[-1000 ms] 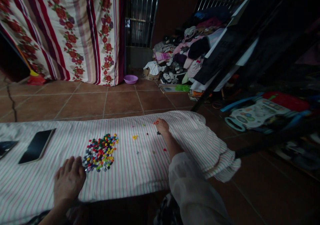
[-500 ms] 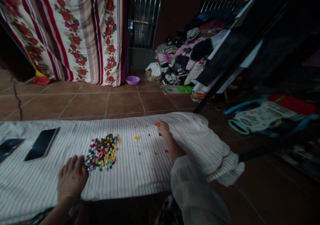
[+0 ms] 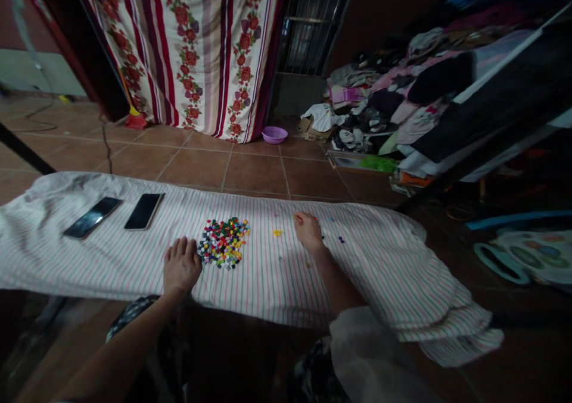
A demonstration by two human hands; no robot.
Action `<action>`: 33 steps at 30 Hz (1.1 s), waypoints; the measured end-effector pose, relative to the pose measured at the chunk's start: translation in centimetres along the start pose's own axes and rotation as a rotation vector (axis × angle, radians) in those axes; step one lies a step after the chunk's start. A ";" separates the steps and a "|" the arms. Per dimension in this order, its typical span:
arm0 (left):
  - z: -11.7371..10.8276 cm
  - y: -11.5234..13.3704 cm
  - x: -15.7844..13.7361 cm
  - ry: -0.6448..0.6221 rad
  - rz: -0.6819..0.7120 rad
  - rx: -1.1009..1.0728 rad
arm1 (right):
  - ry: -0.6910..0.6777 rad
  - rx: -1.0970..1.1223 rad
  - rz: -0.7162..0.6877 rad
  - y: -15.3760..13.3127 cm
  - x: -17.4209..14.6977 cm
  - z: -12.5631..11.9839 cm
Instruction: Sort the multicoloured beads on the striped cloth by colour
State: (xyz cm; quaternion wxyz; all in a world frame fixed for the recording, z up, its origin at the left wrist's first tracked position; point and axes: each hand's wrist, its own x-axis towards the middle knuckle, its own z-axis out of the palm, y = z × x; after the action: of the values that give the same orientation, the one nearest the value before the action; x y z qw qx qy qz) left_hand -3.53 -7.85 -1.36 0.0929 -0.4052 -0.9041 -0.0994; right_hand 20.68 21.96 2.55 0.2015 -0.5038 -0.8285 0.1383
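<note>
A pile of small multicoloured cubes (image 3: 224, 242) lies on the striped cloth (image 3: 268, 295). Against the pile's left edge rests my left hand (image 3: 182, 264), palm down with its fingers stretched out, holding nothing I can see. Farther right, my right hand (image 3: 308, 231) is low over the cloth with its fingers pressed together; whatever is at the fingertips is too small to make out. Left of that hand sits a little yellow cluster (image 3: 277, 232) of pieces. To its right are dark blue pieces (image 3: 341, 239) and a light blue piece (image 3: 331, 219). My right hand hides part of the cloth.
Two phones, a left one (image 3: 93, 217) and a right one (image 3: 144, 211), lie on the cloth's left side. Beyond, on the tiled floor, are a purple basin (image 3: 274, 135), a red broom (image 3: 136, 120) and heaped clothes (image 3: 379, 99). A dark post (image 3: 440, 176) rises at the right.
The view has turned left, so everything appears farther right and both phones show fully. My right hand remains among the scattered pieces; the left stays beside the pile.
</note>
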 end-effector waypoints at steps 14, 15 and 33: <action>0.3 -0.2 -0.1 0.040 0.022 -0.049 | -0.340 0.170 -0.487 -14.5 -7.9 5.5; 0.4 -0.2 -0.1 0.049 0.022 -0.048 | -0.349 0.134 -0.492 -15.1 -8.0 5.6; 0.9 -0.3 -0.2 0.063 0.022 -0.042 | -0.429 -0.120 -0.494 -17.4 -7.6 6.6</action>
State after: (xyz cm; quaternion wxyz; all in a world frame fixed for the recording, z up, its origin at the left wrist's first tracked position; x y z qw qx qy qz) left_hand -3.69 -7.92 -2.34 0.1140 -0.4137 -0.8939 -0.1298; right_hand 7.15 7.09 2.77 0.0201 -0.2582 -0.9558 0.1393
